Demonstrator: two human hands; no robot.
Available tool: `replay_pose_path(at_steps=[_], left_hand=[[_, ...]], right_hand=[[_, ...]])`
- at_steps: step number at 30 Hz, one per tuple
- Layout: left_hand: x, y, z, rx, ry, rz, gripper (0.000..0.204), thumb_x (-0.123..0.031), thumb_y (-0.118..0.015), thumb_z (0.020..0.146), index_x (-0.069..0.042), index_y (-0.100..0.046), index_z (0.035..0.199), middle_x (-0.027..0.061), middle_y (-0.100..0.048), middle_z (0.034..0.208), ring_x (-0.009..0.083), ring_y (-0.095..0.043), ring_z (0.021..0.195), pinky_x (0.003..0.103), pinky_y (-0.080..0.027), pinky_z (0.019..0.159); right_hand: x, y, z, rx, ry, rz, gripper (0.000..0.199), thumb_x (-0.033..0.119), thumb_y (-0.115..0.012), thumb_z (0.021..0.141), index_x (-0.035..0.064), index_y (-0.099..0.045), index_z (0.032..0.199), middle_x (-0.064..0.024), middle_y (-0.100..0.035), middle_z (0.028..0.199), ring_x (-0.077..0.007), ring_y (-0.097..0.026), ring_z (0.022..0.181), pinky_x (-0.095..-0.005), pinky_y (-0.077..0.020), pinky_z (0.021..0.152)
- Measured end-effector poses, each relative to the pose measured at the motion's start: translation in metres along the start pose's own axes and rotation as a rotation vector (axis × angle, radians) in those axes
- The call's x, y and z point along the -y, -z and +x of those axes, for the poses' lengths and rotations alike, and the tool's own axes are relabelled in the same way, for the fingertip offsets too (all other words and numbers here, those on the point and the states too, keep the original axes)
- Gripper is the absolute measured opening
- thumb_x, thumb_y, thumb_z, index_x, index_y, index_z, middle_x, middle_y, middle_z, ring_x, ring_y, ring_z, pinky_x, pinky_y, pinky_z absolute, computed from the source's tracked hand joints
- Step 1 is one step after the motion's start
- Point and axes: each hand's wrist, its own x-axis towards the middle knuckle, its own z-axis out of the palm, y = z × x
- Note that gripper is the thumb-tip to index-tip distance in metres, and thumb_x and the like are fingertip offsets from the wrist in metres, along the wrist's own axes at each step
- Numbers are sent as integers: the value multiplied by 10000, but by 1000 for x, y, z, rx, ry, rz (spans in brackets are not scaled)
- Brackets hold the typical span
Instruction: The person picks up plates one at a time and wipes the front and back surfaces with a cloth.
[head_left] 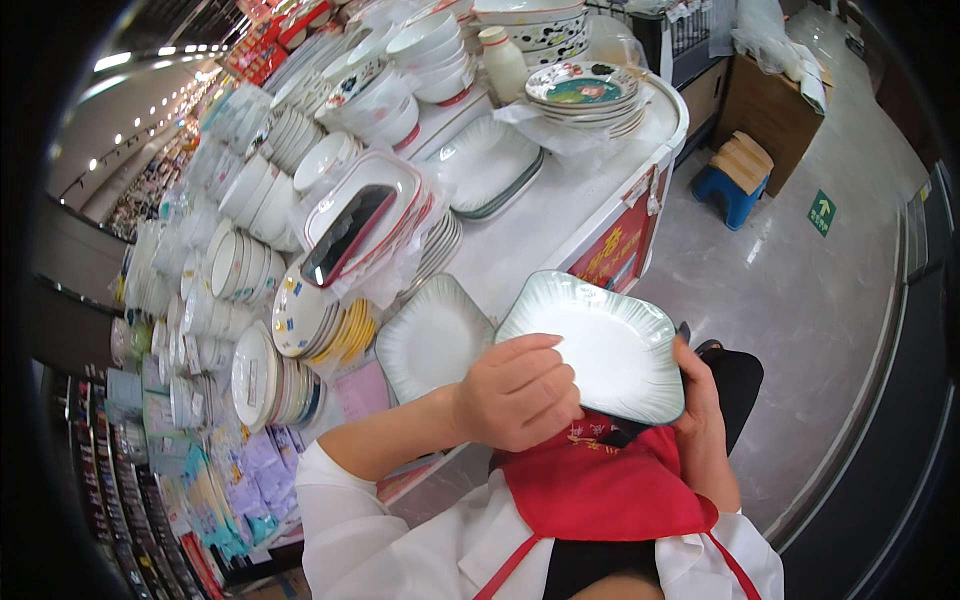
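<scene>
A white squarish plate (620, 350) with a fluted grey-green rim is tilted up in front of my body. Wrapped round its right edge is my right hand (700, 390), the thumb near the rim. My left hand (522, 392) is closed, knuckles up, over the plate's lower left side. What its curled fingers hold, if anything, is hidden. A similar plate (435, 335) lies just left of that hand, at the counter's near edge. My red apron (610, 490) shows below the held plate.
The white counter (535, 235) carries green-rimmed rectangular dishes (488, 165), decorated plates (585, 88), a cream bottle (500, 62) and many stacked bowls (430, 50). A dark phone (348, 235) rests on red-rimmed trays. A blue stool (730, 195) stands on the floor beyond.
</scene>
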Motion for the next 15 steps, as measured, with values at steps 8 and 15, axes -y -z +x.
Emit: replay_pose_path(at_steps=[8,15], left_hand=[[-48,-32,-7,-281,512,-271,515,-306,-708,817,-31,-490,1193,151,-484,1262,266,-470,1214,464,-311,1078],[-75,-70,-53,-440,1397,-2355,801,-9,-602,743,-22,-207,1439,173,-366,1406,330,-407,1280,417,-349,1059]], right_hand=[[9,9,-21,-31,106,-83,610,111,-522,625,-69,-509,1207,-238,-602,1117,-364,-623,974,-458,-527,871],[26,13,-42,-122,349,-284,613,61,-520,552,-72,-516,1150,-185,-619,1026,-314,-635,882,-392,-542,778]])
